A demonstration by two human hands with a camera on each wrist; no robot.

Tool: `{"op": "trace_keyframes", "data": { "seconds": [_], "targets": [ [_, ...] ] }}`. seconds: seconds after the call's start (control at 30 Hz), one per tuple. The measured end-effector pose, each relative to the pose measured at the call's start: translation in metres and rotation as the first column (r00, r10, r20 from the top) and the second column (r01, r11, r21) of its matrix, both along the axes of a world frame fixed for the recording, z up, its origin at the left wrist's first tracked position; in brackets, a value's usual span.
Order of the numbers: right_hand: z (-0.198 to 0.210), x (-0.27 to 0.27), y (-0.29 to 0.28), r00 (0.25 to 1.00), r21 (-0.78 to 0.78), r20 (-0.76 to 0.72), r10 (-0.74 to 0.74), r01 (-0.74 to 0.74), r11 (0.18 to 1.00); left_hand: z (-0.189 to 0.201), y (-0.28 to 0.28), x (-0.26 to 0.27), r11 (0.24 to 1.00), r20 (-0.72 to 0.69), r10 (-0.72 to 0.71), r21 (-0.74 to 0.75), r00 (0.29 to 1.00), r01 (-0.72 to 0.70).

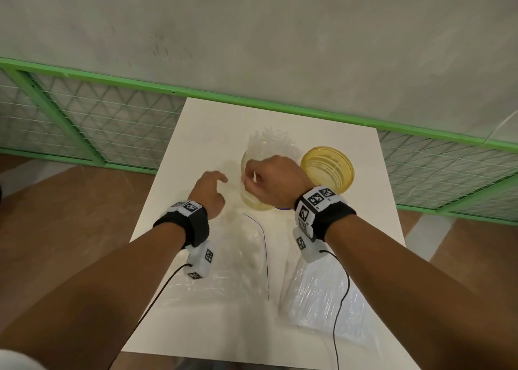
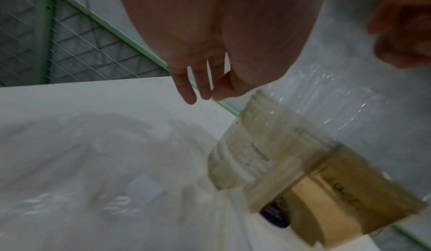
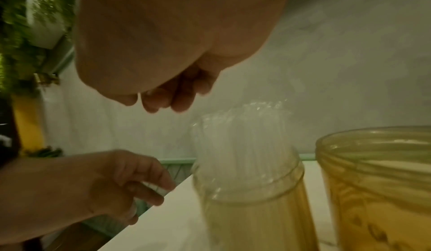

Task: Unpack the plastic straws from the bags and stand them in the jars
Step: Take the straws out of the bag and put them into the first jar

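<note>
Two jars (image 1: 327, 168), two bags (image 1: 322, 294); left hand (image 1: 208, 193) fingers slack, right hand's (image 1: 276, 182) unclear.

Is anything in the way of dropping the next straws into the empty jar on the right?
Nothing visible blocks it. The empty jar stands open-mouthed with no lid, beside the jar full of straws. The right hand hovers over the full one.

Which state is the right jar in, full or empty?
Empty. The right jar shows a bare amber inside in the head view, no straws; those stand bundled in the left jar only.
</note>
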State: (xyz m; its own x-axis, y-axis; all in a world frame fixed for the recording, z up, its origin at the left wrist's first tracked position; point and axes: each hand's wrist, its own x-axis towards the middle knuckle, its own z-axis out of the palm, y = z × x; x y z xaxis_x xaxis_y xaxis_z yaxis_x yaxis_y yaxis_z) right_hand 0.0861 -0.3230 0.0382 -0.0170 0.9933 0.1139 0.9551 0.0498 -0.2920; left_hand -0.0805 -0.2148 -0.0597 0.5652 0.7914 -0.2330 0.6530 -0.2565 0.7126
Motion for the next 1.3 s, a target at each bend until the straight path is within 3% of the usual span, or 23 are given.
{"op": "trace_keyframes", "data": {
  "seconds": [0.1,0.2,0.3,0.4,0.5,0.7,0.8,1.03,1.3],
  "targets": [
    [-0.026,-0.013,-0.014,0.997,-0.281,-0.075,0.010,-0.031,0.959,-0.016,-0.008,-0.028,0.993,-0.310,-0.115,-0.037,0.944,0.109],
    [-0.078,-0.019,-0.033,0.998,-0.650,-0.005,-0.058,0.041,0.759,-0.033,-0.023,-0.054,0.963,-0.504,-0.255,-0.054,0.825,0.264],
    [-0.129,-0.027,-0.057,0.997,-0.793,0.009,-0.075,0.053,0.607,-0.050,-0.037,-0.069,0.926,-0.587,-0.336,-0.061,0.737,0.374],
    [-0.148,-0.037,-0.069,0.997,-0.817,-0.056,-0.060,-0.011,0.577,-0.064,-0.046,-0.076,0.908,-0.618,-0.368,-0.076,0.695,0.412],
    [-0.148,-0.047,-0.069,0.994,-0.808,-0.095,-0.052,-0.047,0.587,-0.072,-0.050,-0.079,0.904,-0.620,-0.361,-0.050,0.696,0.425],
    [-0.139,-0.065,-0.067,0.991,-0.796,-0.127,-0.048,-0.073,0.601,-0.078,-0.053,-0.079,0.928,-0.601,-0.293,0.008,0.743,0.372],
    [-0.134,-0.071,-0.066,0.994,-0.801,-0.102,0.037,-0.104,0.589,-0.081,-0.055,-0.077,0.943,-0.589,-0.254,0.025,0.767,0.331],
    [-0.135,-0.085,-0.064,0.999,-0.829,-0.029,0.023,-0.037,0.557,-0.080,-0.053,-0.072,0.975,-0.483,-0.193,0.001,0.854,0.220],
    [-0.139,-0.087,-0.062,0.999,-0.825,0.031,-0.018,0.035,0.564,-0.072,-0.051,-0.070,0.943,-0.483,-0.300,-0.017,0.823,0.334]
  ]
}}
